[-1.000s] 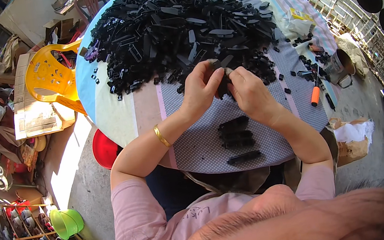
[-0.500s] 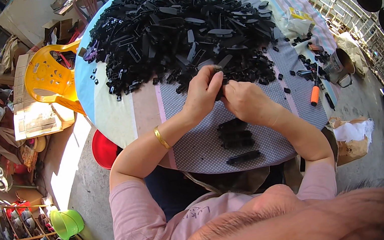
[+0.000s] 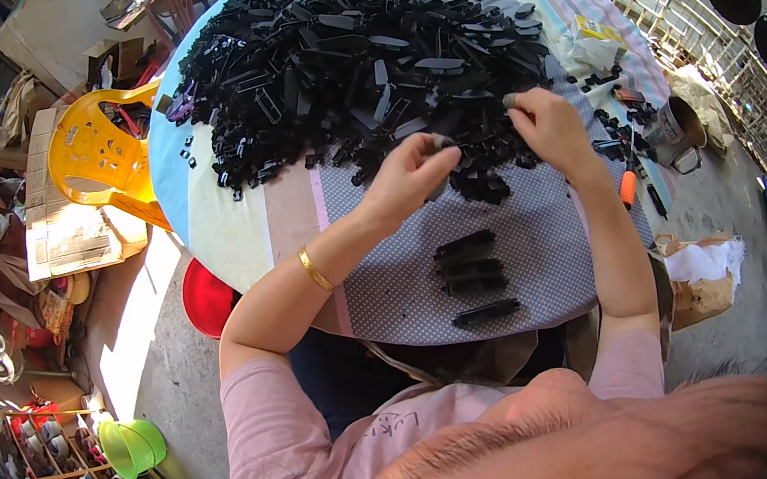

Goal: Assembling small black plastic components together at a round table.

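My left hand (image 3: 409, 179) is over the near edge of a large heap of black plastic parts (image 3: 342, 53). Its thumb and fingers curl together, and whatever they hold is mostly hidden, though something dark shows under them. To the right, my right hand (image 3: 550, 132) is at the heap's right edge, thumb and forefinger a little apart among small black clips. A dark clump of parts (image 3: 485, 188) lies between and below the hands. Nearer me, several long black plastic pieces (image 3: 472, 270) lie in a rough column on the dotted tablecloth (image 3: 394, 304).
Right of the heap, an orange cylinder (image 3: 628, 189), loose black parts and a metal mug (image 3: 680, 129) stand by the table's edge. A yellow plastic chair (image 3: 100, 150) and a red stool (image 3: 208, 299) are at the left. A paper bag (image 3: 701, 288) sits at lower right.
My hands were together over a dark piece; now they are apart. My right hand has moved right and away from me to the heap's edge, while the left has stayed nearly in place.
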### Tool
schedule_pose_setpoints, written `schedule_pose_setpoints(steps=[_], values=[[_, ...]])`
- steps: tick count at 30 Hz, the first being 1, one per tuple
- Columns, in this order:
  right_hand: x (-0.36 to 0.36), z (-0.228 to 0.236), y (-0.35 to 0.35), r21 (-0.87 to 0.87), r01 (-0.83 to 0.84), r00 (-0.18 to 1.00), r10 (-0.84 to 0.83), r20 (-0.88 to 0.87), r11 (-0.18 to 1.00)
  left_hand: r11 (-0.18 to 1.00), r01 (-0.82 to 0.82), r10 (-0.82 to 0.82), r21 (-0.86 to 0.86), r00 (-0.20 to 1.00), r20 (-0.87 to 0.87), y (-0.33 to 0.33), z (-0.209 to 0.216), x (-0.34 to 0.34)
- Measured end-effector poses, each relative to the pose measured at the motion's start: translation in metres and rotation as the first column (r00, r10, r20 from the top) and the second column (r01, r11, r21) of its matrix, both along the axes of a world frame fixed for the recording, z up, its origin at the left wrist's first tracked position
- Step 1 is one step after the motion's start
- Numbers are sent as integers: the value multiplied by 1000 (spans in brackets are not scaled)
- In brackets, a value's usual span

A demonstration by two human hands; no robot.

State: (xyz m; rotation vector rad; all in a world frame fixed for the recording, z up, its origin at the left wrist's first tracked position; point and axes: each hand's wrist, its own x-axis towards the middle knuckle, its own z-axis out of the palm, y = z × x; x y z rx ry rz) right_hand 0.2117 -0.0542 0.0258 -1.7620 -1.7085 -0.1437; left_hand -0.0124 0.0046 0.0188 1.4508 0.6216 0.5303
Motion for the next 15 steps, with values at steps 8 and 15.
schedule_pose_setpoints(steps=[8,15], values=[[6,-15,12,-139,-48,982,72,175,989,640,482,-157,599,845,-512,-24,8,-8],[4,-7,5,-107,-134,967,154,204,985,374,119,118,920,977,-175,-3,4,2]])
